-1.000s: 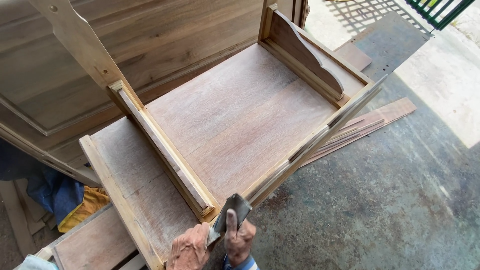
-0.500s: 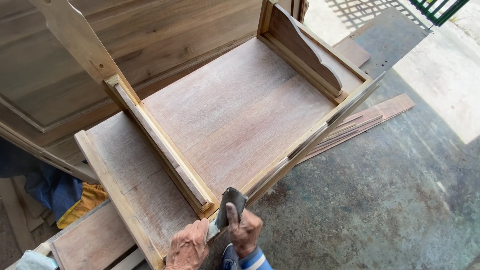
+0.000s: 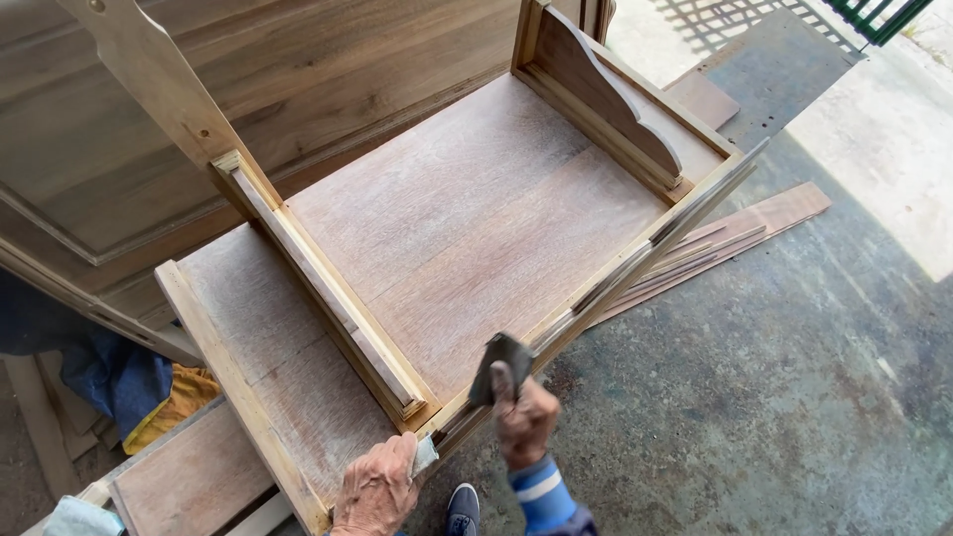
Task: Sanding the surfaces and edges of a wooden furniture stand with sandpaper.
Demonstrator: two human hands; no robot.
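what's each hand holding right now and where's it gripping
The right hand pinches a folded sheet of sandpaper at its lower end. The left hand grips the corner of the wooden frame.

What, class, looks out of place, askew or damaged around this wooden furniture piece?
Little stands out. Thin wood strips lie loose on the stained concrete floor beside the wooden frame, and blue and yellow cloths are bundled at the left. The frame itself shows no visible breakage.
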